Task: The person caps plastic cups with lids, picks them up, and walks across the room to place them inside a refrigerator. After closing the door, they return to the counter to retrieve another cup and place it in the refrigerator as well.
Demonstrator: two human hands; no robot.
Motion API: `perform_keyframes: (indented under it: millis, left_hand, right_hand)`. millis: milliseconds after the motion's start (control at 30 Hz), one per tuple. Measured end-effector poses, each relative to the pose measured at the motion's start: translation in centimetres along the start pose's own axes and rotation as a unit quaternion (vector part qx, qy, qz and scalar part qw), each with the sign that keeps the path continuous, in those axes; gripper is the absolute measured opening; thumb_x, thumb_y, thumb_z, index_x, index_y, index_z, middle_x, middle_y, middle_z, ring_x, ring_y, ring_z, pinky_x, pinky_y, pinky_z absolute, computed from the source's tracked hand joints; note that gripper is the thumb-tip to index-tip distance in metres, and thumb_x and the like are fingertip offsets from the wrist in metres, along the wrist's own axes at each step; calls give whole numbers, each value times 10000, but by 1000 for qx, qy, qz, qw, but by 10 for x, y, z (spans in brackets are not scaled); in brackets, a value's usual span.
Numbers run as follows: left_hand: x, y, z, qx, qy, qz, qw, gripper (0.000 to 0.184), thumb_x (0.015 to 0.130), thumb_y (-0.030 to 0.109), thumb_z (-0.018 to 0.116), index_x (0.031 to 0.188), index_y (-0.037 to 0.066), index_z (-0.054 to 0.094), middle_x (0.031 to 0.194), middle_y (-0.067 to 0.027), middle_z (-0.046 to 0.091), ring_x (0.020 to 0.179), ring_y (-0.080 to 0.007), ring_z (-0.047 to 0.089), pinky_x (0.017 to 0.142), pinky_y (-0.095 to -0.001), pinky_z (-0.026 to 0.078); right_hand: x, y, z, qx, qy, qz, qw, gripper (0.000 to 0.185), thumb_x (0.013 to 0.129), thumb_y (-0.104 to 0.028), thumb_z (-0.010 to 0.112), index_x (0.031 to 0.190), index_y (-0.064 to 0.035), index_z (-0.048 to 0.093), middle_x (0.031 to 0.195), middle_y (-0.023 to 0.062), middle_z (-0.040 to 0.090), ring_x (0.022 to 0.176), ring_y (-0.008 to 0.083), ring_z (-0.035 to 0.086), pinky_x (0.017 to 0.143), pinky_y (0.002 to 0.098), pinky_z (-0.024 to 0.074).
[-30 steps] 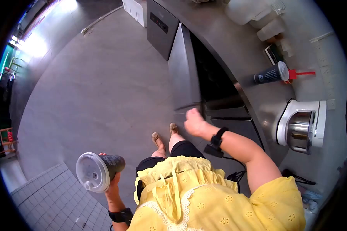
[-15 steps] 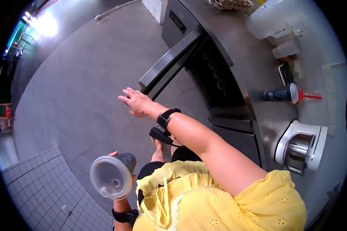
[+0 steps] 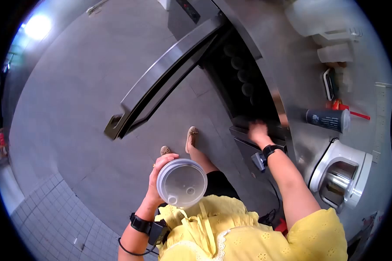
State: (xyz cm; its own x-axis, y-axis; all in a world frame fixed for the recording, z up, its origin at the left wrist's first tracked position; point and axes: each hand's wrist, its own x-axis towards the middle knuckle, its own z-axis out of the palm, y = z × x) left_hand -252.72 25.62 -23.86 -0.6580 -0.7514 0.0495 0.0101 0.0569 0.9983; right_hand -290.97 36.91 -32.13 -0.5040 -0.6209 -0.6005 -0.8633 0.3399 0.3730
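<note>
My left hand (image 3: 157,172) is wrapped round a cup with a clear plastic lid (image 3: 182,185), held in front of my body. The lid's top faces me, and the cup body is mostly hidden below it. Over the sill of an open undercounter fridge (image 3: 220,89), my right hand (image 3: 258,132) reaches towards the dark inside; its fingers are smeared by motion and partly hidden. Several round pale items (image 3: 243,76) sit in a row inside the fridge. Its steel door (image 3: 161,65) stands swung wide open to the left.
On the steel counter (image 3: 287,56) lie a dark printed cup (image 3: 329,119), a red-handled thing (image 3: 350,112), a white mixer (image 3: 342,174) and a translucent container (image 3: 313,17). Tiled flooring (image 3: 43,213) meets grey floor (image 3: 82,87) at lower left.
My right hand has moved from the door's edge to the fridge opening. The door has swung wider open. My left hand has brought the lidded cup up and to the right.
</note>
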Motion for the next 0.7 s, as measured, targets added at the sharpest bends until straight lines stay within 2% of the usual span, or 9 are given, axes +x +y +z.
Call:
perform_keyframes:
  millis: [100,167,233,300,433,467,533,633,700]
  left_hand:
    - [29,-31,20,42,-24,6,999,664,557,158,784,1118,47,446,1094,-165,530,1007,-283,522,883,-385,396]
    - [50,-51,32,11,-10,31,999,646,559,146,782,1106,48,452,1093,-167,530,991,-294,530,877,-386,397]
    - [71,-65,42,3,-61,-12,998,562,673,63,711,1152,57,418,1127,-177,502,1029,-288,506,877,-355,418]
    - [91,-89,48,41,-120,-21,992,599,641,92,744,1146,53,424,1125,-179,501,1033,-295,503,884,-366,414]
    - [117,-138,63,26,-145,-17,989,660,505,117,792,1092,75,496,1088,-107,533,1027,-273,486,908,-384,342]
    - [120,-149,66,4,-141,-8,990,660,497,122,793,1089,80,505,1099,-96,531,1033,-267,485,913,-380,327]
    - [125,-157,63,7,-158,-8,987,669,491,115,793,1093,80,503,1103,-94,527,1039,-267,481,912,-377,328]
    - [127,-166,57,12,-184,-37,982,666,489,79,780,1093,75,500,1106,-90,522,1038,-269,481,908,-367,335]
    - [128,-174,59,18,-195,-39,980,661,492,64,769,1095,71,499,1107,-90,520,1036,-272,482,906,-369,341]
  right_hand:
    - [35,29,35,99,-106,-11,989,420,793,-246,570,1163,-58,509,1157,151,514,1069,271,499,883,387,409]
    - [28,9,23,578,-130,-72,803,531,742,-289,667,1187,-59,491,1169,144,514,1081,295,493,892,398,412]
    - [-12,-25,-59,715,-133,-182,662,565,715,-298,699,1188,-66,494,1143,125,543,1058,273,516,858,378,440]
    - [-27,-44,-114,594,66,-370,711,502,738,-279,676,1151,-43,515,1131,145,552,1025,295,537,843,382,449]
    - [33,-11,-29,362,140,-82,918,398,702,-215,657,1049,-36,580,1099,203,541,1031,354,503,876,396,415]
    - [52,6,9,142,168,-16,975,345,723,-194,634,1021,-27,586,1054,180,565,1013,333,513,853,391,427]
    - [68,39,49,-16,94,42,995,357,742,-178,615,1062,-28,568,1098,167,549,1038,323,504,849,374,431]
    - [57,28,33,372,-45,10,927,438,757,-214,628,1157,-78,515,1248,119,460,1086,298,480,885,380,415]
    - [28,-11,-8,663,-125,-113,730,542,727,-204,671,1218,-103,463,1311,69,401,1128,282,445,917,367,391]
